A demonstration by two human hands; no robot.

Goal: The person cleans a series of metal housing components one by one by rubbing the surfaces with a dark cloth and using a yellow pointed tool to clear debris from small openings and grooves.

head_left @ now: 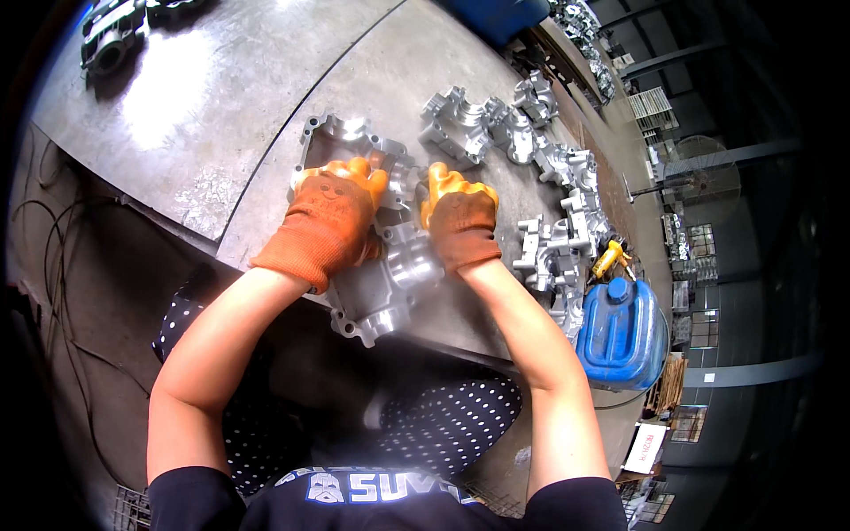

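Observation:
Both hands wear orange work gloves. My left hand (332, 212) is closed over the edge of a silvery metal casting (345, 131), a shallow open housing with bolt holes and rounded recesses. A similar cast section (367, 292) lies below it, nearer the table's front edge; the left glove hides where they meet, so I cannot tell whether they are one piece. My right hand (460, 217) is curled shut at the right side of the castings. Something greyish shows by its fingertips, too blurred to name.
Several silvery castings (518, 133) form a curved row along the right of the metal table (292, 57). A yellow tool (609, 258) and a blue jerrycan (620, 336) stand beyond them. A dark part (111, 53) sits far left. Cables (62, 265) hang left; a fan (704, 177) stands right.

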